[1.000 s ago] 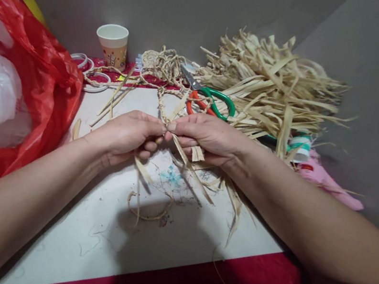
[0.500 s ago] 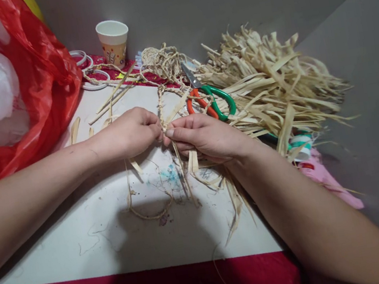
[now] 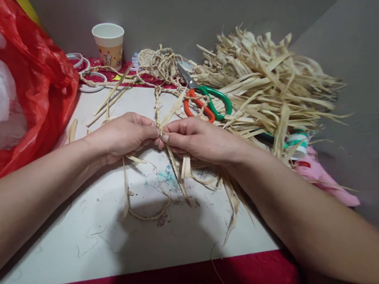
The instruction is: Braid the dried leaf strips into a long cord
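The thumb and fingers of the left hand and those of the right hand pinch a straw braid, left of the scissors. Loose strips dangle beneath the grip. Dry straw is heaped right of the scissors; tangled cord lies behind them to the left, with a paper cup farther left.

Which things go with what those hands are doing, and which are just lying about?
Goes with the work:
- braided cord, pinched between left hand and right hand
- pile of dry strips, probably
- scissors, perhaps for trimming

Seems just lying about:
- paper cup
- red plastic bag
- pink thing, hard to identify
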### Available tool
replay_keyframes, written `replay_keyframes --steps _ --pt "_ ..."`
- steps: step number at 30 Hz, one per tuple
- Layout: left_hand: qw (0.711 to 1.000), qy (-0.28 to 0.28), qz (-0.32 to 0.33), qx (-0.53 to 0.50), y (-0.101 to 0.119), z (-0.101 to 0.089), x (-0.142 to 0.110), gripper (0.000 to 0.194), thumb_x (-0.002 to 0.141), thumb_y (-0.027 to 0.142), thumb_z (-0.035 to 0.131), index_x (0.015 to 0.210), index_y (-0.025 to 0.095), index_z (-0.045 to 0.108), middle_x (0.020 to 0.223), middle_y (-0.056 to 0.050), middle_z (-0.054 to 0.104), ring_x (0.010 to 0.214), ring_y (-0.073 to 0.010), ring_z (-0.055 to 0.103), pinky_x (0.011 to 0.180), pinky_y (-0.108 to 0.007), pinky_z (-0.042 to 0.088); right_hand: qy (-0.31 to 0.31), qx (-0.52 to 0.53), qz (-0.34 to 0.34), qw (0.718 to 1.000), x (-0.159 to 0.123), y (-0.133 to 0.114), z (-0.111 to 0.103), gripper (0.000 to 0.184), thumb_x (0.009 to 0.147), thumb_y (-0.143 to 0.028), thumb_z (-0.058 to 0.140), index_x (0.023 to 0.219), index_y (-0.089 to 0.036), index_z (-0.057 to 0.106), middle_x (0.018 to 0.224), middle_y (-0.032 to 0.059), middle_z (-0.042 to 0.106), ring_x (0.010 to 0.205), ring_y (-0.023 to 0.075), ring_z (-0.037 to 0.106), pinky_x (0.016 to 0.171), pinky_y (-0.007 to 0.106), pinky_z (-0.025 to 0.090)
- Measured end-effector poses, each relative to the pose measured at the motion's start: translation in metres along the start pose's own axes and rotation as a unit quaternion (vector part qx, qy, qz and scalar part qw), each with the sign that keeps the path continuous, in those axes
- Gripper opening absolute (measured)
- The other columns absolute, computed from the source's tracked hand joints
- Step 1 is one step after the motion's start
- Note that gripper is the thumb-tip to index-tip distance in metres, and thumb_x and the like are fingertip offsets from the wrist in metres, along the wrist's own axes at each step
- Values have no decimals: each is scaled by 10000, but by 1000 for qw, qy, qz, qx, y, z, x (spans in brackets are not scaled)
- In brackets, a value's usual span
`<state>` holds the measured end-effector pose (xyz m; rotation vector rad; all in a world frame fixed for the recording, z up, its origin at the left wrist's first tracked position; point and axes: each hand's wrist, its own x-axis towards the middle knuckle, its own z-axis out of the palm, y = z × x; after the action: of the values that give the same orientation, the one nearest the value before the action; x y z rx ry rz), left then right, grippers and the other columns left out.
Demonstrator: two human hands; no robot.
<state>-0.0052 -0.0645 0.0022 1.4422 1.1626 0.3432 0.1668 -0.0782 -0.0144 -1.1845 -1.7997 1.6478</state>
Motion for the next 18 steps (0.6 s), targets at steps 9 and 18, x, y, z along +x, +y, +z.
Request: replay_keyframes --steps 9,18 --pt "997 43 18 64 -3 -1 -1 210 753 237 524 557 167 505 423 70 340 392 -37 236 466 -259 139 35 -84 6 996 -5 -2 -6 169 853 -228 532 727 -122 570 537 -48 415 458 45 326 422 186 232" --pt "991 52 62 110 -6 1 0 186 760 229 519 597 153 570 475 53 423 425 -46 314 466 -236 180 72 20 73 995 -7 -8 7 159 839 -202 465 728 -148 566 442 -47 487 304 45 312 324 185 203"
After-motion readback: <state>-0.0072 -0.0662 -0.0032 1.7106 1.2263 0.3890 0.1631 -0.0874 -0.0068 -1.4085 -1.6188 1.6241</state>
